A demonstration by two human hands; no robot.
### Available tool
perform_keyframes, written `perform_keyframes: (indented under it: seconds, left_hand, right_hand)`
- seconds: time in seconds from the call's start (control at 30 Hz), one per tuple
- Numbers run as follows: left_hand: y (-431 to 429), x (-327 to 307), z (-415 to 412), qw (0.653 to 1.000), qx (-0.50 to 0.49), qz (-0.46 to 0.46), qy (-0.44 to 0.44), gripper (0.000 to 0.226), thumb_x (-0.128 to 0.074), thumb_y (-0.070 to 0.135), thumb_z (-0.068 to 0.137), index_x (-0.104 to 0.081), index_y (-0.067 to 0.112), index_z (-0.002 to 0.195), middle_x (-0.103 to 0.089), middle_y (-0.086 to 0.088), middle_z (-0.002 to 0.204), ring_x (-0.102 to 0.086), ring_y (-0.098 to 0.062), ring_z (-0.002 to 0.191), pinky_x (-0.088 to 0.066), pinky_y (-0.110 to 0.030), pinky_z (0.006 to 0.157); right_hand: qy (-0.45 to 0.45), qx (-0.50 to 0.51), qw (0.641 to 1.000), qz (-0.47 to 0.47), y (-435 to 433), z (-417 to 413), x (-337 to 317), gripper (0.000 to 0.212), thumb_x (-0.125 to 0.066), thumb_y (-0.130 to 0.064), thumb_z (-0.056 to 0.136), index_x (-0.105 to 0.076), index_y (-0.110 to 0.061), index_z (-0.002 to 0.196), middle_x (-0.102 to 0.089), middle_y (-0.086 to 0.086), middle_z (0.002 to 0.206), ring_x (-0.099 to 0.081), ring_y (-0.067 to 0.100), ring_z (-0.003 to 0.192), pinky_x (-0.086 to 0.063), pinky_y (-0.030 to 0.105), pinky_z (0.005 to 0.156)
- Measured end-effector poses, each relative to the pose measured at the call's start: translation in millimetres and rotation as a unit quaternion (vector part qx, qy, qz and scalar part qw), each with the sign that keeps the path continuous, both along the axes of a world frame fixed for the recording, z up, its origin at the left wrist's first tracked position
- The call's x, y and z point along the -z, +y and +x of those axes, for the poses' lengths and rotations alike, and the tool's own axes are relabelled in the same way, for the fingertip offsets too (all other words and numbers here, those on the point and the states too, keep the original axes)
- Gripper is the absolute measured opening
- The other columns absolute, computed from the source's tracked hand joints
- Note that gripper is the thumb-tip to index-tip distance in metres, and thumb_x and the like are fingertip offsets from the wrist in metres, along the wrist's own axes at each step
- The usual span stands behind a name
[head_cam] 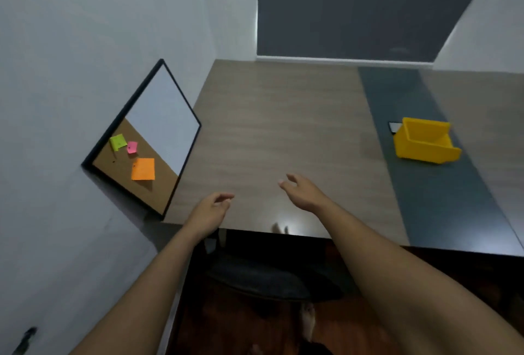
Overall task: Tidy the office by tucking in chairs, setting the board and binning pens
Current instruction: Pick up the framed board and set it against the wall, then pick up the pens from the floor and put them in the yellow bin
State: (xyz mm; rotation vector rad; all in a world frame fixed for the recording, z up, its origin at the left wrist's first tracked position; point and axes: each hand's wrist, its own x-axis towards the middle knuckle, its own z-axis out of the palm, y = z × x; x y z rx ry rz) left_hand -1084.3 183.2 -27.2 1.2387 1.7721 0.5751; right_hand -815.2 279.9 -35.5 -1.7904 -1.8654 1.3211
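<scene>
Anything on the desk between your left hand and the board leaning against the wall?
Nothing visible. Only bare desk lies between the left hand and the board, which leans on the wall at the desk's left edge.

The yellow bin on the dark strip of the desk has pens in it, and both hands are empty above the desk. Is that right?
Not quite. In the head view the yellow bin on the dark strip shows no pens; the part of its inside that shows is bare. The rest holds: the left hand and right hand are both empty above the desk.
</scene>
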Motion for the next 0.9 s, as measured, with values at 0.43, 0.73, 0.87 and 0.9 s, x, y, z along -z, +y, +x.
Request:
perform_keyframes:
  seconds: [0.43,0.73,0.87,0.9]
  left_hand:
    - [11,-29,212,0.974,0.225,0.011,-0.003,0.028,-0.054,0.016,0.109,-0.073,0.016,0.130,-0.073,-0.005,0.132,-0.067,-0.024,0.123,-0.048,-0.033,0.109]
    - [-39,-49,404,0.952,0.304,-0.014,-0.042,0.030,-0.047,0.025,0.113,-0.069,0.020,0.133,-0.069,0.008,0.132,-0.063,-0.016,0.124,-0.044,-0.040,0.113]
    - [-63,-45,493,0.933,0.356,-0.016,-0.039,0.027,-0.047,0.029,0.113,-0.070,0.030,0.127,-0.070,0.014,0.129,-0.064,-0.009,0.121,-0.049,-0.038,0.106]
    - [-68,-43,515,0.927,0.373,-0.020,-0.042,0.026,-0.048,0.029,0.113,-0.071,0.032,0.124,-0.071,0.013,0.129,-0.065,-0.008,0.120,-0.051,-0.036,0.103]
  right_hand:
    - [-0.022,0.166,0.986,-0.006,-115,236,-22,0.058,-0.054,-0.046,0.108,-0.052,-0.013,0.155,-0.052,0.007,0.160,-0.051,0.027,0.145,-0.043,0.040,0.115]
    - [-0.030,0.269,0.962,-0.008,-244,418,-11,0.050,-0.054,-0.045,0.110,-0.057,-0.017,0.150,-0.057,0.005,0.154,-0.052,0.025,0.144,-0.044,0.039,0.115]
    - [-0.022,0.333,0.942,-0.020,-310,496,3,0.047,-0.053,-0.049,0.109,-0.058,-0.021,0.148,-0.056,0.002,0.154,-0.053,0.024,0.143,-0.046,0.042,0.115]
    - [-0.020,0.350,0.936,-0.020,-327,514,6,0.047,-0.053,-0.049,0.109,-0.059,-0.022,0.146,-0.057,0.002,0.153,-0.053,0.024,0.141,-0.046,0.042,0.114]
